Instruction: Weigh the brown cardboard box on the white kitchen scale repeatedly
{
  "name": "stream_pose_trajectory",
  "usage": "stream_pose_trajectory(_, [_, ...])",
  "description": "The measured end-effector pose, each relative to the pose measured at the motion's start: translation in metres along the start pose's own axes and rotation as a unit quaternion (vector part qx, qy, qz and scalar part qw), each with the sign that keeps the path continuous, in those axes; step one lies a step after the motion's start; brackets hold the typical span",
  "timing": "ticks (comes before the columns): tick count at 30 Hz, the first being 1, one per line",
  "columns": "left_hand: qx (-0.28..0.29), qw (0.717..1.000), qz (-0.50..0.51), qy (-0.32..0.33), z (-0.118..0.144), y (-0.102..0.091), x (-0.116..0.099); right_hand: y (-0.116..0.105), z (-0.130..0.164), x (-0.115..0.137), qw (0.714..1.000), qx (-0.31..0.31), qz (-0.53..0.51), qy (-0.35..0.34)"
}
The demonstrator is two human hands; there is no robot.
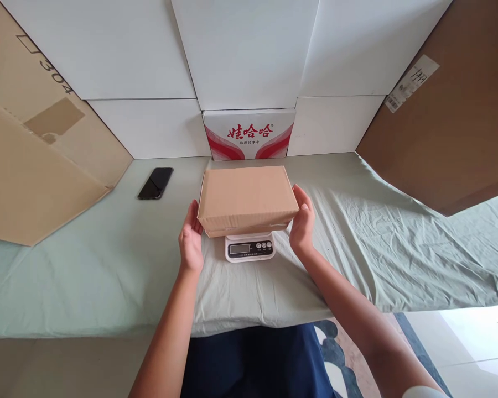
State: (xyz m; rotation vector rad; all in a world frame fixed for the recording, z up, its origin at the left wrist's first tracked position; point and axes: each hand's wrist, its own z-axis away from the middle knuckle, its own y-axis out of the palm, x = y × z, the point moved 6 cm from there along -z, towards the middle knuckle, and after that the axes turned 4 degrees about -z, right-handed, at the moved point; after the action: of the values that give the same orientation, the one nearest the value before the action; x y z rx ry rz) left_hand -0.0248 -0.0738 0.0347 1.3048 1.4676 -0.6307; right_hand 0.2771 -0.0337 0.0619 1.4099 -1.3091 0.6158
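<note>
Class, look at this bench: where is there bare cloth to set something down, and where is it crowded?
Bare green cloth lies between the phone and the left hand, and right of the right hand. It is crowded at the centre, where both hands flank the brown box over the scale.

Box (246, 198): matt brown cardboard, smooth.
Scale (250, 247): white plastic, slight gloss.
Sheet (108, 265): pale green cloth, matt, creased.
Phone (156, 183): glossy black face.
Panels (244, 50): smooth, matt white board.
</note>
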Motion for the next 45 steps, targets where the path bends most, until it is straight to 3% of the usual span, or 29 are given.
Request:
stream_pose_trajectory(8, [-0.01,1.0,-0.024,-0.005,0.002,-0.001,0.0,0.008,0.008,0.01,1.0,0.013,0.011,-0.009])
stream_pose_trajectory(19, [-0.014,1.0,-0.018,-0.008,0.0,-0.003,0.001,0.01,0.011,0.011,0.999,-0.002,-0.021,0.039])
stream_pose_trajectory(24, [-0.006,1.0,-0.019,0.007,-0.001,-0.003,-0.003,0.007,0.005,0.013,1.0,-0.006,-0.008,-0.007])
stream_pose_trajectory(31, [0.032,0.999,-0.018,0.025,0.001,0.01,-0.004,-0.001,-0.008,0.007,0.998,0.002,-0.024,-0.06])
stream_pose_trajectory(38, [0.043,0.997,-0.062,0.032,0.007,0.01,-0.011,-0.002,-0.017,-0.003,0.998,-0.021,-0.064,0.002])
stream_pose_trajectory(45, [0.061,0.993,-0.086,0.055,0.008,0.013,-0.014,0.006,-0.01,0.002,0.997,0.009,-0.068,0.026])
